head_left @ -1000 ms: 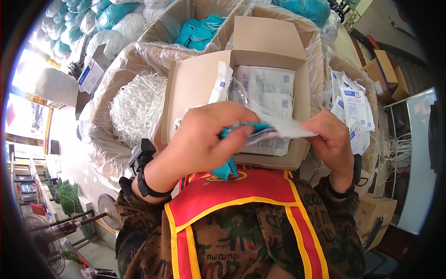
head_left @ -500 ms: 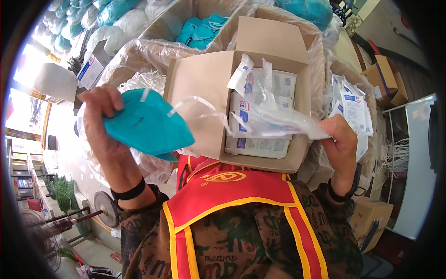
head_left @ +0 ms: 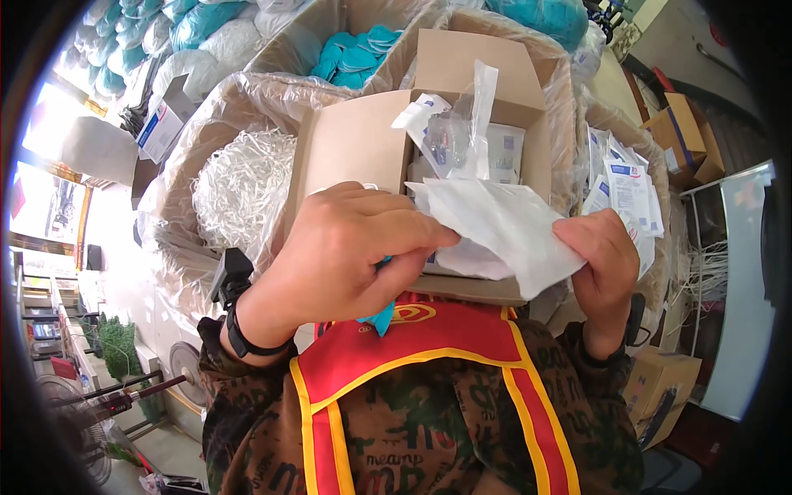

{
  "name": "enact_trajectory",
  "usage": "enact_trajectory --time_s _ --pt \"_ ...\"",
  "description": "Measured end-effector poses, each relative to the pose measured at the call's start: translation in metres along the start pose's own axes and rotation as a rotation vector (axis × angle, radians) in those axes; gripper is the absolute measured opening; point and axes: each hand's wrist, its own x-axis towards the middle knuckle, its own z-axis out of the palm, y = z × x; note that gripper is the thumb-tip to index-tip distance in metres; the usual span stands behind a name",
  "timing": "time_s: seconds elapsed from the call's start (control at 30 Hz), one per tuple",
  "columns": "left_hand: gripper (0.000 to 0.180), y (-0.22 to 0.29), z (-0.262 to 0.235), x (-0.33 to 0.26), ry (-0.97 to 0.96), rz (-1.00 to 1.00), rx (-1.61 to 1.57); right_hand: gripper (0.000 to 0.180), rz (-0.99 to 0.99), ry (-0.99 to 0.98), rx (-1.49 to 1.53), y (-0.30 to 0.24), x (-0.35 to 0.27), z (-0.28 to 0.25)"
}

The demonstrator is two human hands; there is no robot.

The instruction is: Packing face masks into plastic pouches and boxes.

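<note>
While both hands are gripping a white pouch, left hand also clutching a teal mask, right hand pinching its edge, cardboard box and plastic-lined bins are crowding the storeroom.

I wear camouflage sleeves, a red vest edged in yellow, and a black wristband on my left wrist.

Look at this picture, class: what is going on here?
A person in a red vest holds a white paper-and-plastic pouch with both hands. The left hand also grips a folded teal face mask at the pouch's opening; the right hand pinches the other end. Just beyond stands an open cardboard box of sealed pouches.
</note>
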Motion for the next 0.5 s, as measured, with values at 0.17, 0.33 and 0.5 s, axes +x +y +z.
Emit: enact_trajectory --time_s 0.17,0.33,0.5 --pt "0.016 0.011 0.005 0.009 -0.044 -0.045 0.096 0.027 0.063 -0.051 0.153 0.004 0.000 0.008" --pt "0.019 0.011 0.009 0.012 -0.073 -0.012 0.115 0.026 0.095 -0.100 0.208 0.002 0.000 0.014" --pt "0.021 0.010 0.012 0.010 -0.053 -0.105 0.238 0.020 0.135 -0.129 0.271 -0.002 0.006 0.020"
